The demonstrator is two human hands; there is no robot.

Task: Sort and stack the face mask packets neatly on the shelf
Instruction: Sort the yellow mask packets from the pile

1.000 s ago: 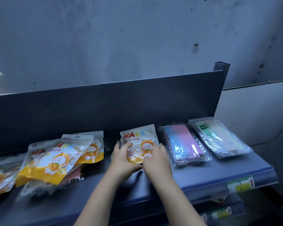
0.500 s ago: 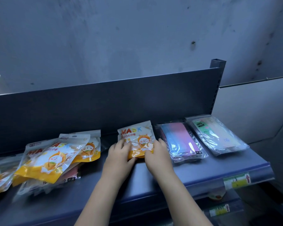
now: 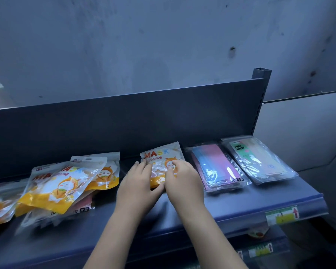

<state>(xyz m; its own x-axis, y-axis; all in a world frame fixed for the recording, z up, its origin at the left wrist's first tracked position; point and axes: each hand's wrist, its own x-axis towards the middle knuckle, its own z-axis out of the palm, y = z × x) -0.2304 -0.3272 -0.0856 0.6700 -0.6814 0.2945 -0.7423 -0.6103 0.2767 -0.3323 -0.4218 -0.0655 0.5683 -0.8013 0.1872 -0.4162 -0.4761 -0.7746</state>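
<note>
An orange and white packet marked MASK (image 3: 161,155) lies flat in the middle of the dark shelf (image 3: 260,199), close to the back panel. My left hand (image 3: 138,183) lies over its left edge and my right hand (image 3: 182,181) over its lower right part. Both press down on it and hide its lower half. To its right lie a clear packet of pink and blue masks (image 3: 215,167) and a clear packet with a green FACE MASK label (image 3: 260,160), side by side. A loose pile of orange packets (image 3: 62,183) overlaps at the left.
The upright back panel (image 3: 124,123) closes the shelf behind, with a post (image 3: 260,78) at its right end. A price label (image 3: 281,215) sits on the front lip. A lower shelf edge (image 3: 260,251) shows beneath. Bare shelf lies in front of my hands.
Both hands have slid the orange packet a little farther back toward the panel and stayed on it. The other packets have not moved.
</note>
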